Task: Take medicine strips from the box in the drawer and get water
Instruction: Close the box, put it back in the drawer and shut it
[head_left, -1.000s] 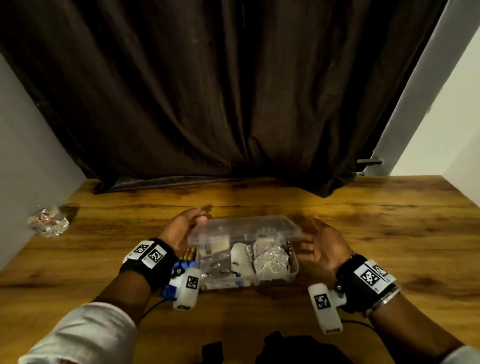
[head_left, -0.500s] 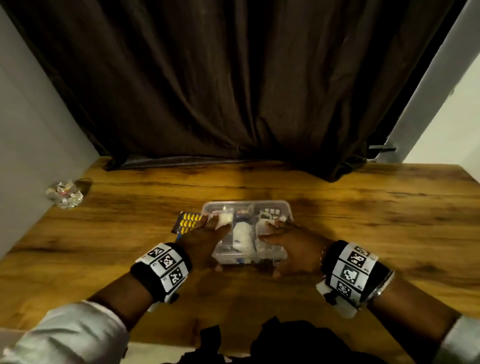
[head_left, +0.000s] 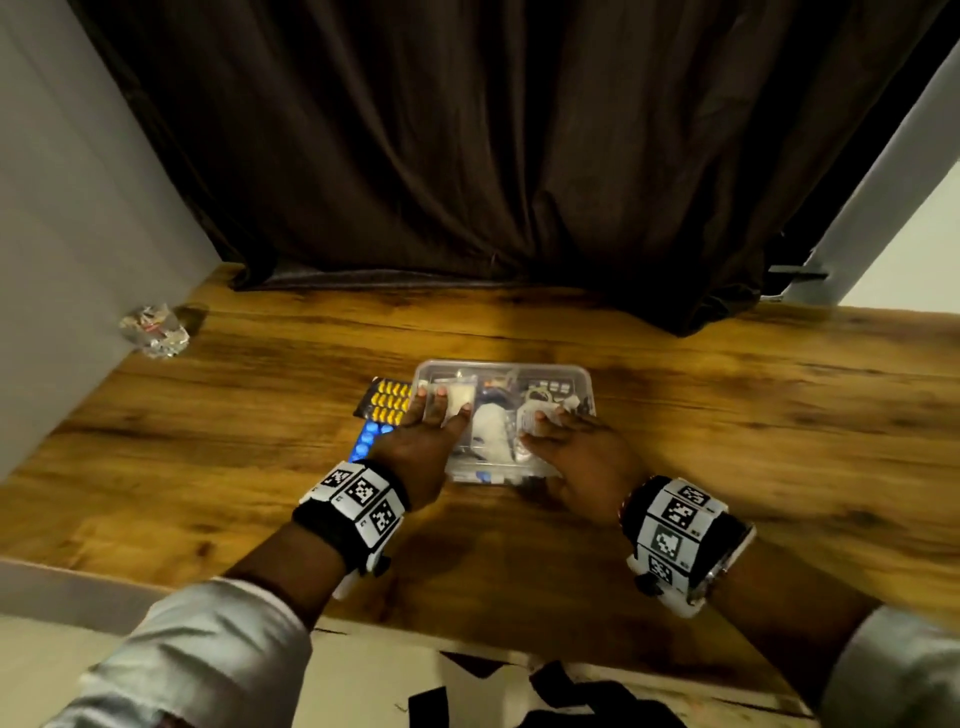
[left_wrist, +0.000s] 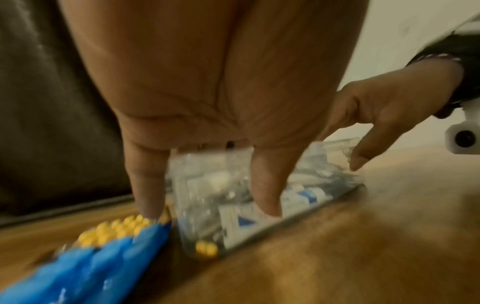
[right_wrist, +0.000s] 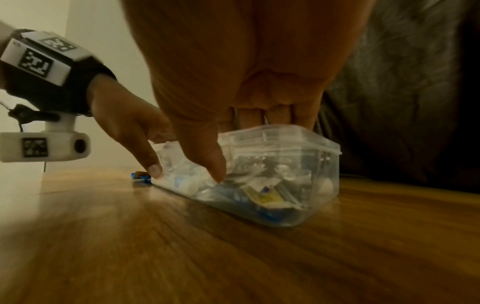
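A clear plastic box (head_left: 571, 387) full of medicine packets sits mid-table with its lid on. My left hand (head_left: 441, 413) lies flat on the lid's left half, fingers straight, thumb down the near wall. My right hand (head_left: 550, 421) presses the lid's right half the same way. In the right wrist view the box (right_wrist: 298, 174) shows its lid seated on the rim. A yellow pill strip (head_left: 387, 401) and a blue strip (head_left: 368, 441) lie on the table against the box's left side. Both appear in the left wrist view, the blue strip (left_wrist: 91, 267) nearer, the yellow strip (left_wrist: 114, 230) behind.
A crumpled shiny wrapper (head_left: 153, 332) lies at the table's far left by the grey wall. A dark curtain (head_left: 467, 156) hangs along the back edge of the wooden table (head_left: 753, 415). A black object (head_left: 519, 696) sits below the front edge.
A second ago the lid was held raised over the open box. It came down onto the box, and both hands moved on top of it and stay pressing there.
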